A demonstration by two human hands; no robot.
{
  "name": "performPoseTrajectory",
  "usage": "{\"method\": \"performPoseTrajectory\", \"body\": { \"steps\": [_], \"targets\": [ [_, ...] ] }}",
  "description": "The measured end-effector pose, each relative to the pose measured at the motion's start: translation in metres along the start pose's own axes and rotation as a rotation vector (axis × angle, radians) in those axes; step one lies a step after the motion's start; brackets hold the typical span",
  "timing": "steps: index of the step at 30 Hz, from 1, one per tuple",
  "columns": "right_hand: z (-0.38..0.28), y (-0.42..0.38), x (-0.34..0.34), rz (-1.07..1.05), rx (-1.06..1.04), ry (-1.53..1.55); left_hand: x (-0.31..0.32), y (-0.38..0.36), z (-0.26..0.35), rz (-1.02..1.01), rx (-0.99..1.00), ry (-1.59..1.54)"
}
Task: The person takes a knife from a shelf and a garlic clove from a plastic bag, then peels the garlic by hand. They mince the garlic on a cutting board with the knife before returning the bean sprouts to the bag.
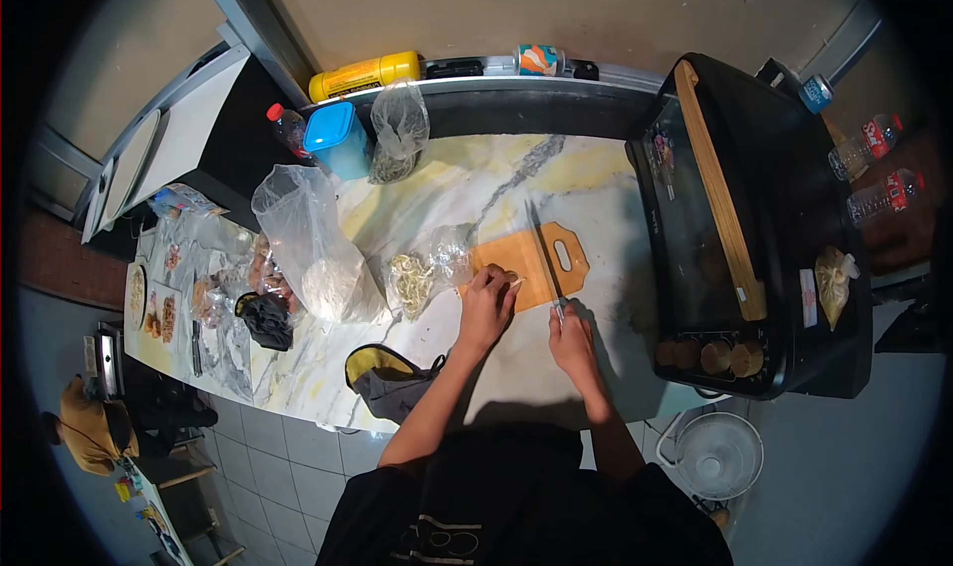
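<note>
The small pale piece [515,279] lies on the orange-brown cutting board [529,293], at the fingertips of the left hand [486,306], whose fingers are bent and drawn close together, pressing down on it. The right hand [571,343] is closed round the handle of the knife [543,248]; its long metal blade crosses the board beside the oblong grip hole and points away from the person.

Just left of the board, a clear crinkled bag [409,286] holds pale, thin strands. Beyond it, a larger translucent bag [333,286] slumps around white powder. Further back stand a tub [338,147] with a bright blue lid, a knotted clear bag [399,129] with dark contents at its bottom, and a red-capped bottle [289,131]. A dark cloth item [390,392] with a yellow lining sits near the left forearm. All rest on the glossy, marble-patterned table [501,159], veined grey and yellow.

On the right, a black oven [710,218] has a long wooden bar across its front; on top lie two clear bottles [882,197] with red labels and a small bag [834,286] of something yellowish. The label lettering is too small to read surely
</note>
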State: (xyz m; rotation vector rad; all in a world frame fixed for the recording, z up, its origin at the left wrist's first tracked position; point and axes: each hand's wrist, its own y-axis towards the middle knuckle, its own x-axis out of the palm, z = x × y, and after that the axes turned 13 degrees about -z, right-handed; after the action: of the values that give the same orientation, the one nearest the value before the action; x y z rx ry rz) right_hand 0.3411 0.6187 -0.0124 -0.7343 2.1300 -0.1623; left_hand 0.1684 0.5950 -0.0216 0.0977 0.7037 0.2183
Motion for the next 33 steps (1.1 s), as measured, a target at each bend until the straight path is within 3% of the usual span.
{"method": "performPoseTrajectory", "body": {
  "steps": [10,16,18,22,33],
  "targets": [
    [0.017,0.003,0.009,0.022,0.053,0.233,0.001,0.007,0.007,-0.057,-0.027,0.053],
    [0.013,0.005,0.007,0.092,0.015,0.197,-0.001,0.007,-0.002,-0.022,-0.009,-0.209],
    [0.013,0.004,0.007,0.107,0.004,0.176,-0.006,0.007,-0.003,-0.145,-0.291,-0.666],
    [0.021,0.010,0.011,0.111,-0.001,0.212,-0.014,0.012,-0.001,-0.135,-0.307,-1.021],
    [0.013,0.005,0.006,0.165,-0.034,0.181,-0.011,0.007,-0.013,-0.195,-0.433,-1.199]
  ]
}}
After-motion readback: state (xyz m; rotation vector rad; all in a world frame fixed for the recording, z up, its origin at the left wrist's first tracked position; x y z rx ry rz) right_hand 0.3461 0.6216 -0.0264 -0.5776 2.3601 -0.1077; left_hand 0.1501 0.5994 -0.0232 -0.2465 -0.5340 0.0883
